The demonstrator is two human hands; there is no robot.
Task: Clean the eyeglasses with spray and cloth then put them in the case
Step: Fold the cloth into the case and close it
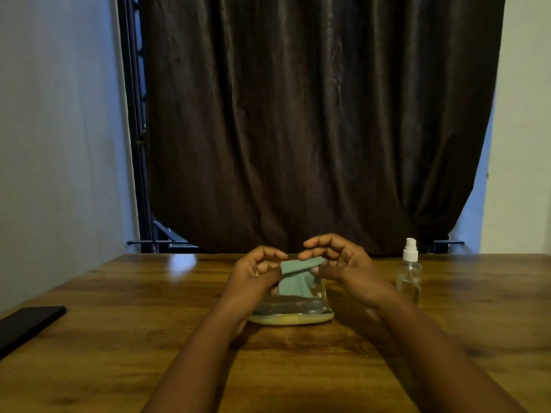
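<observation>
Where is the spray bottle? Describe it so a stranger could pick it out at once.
Start at the wooden table in front of the dark curtain. Look to the right of the two hands holding the green cloth. The spray bottle stands upright there, apart from the hands, the only clear container with a white pump top.

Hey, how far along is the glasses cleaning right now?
Done: nothing can be confirmed; whether spray was used can't be told. The spray bottle stands capped on the table, right of the hands. In hand: left hand and right hand both pinch the green cloth above a clear case with a yellowish base. The eyeglasses aren't clearly visible. Left: wiping the lenses, then casing them.
</observation>
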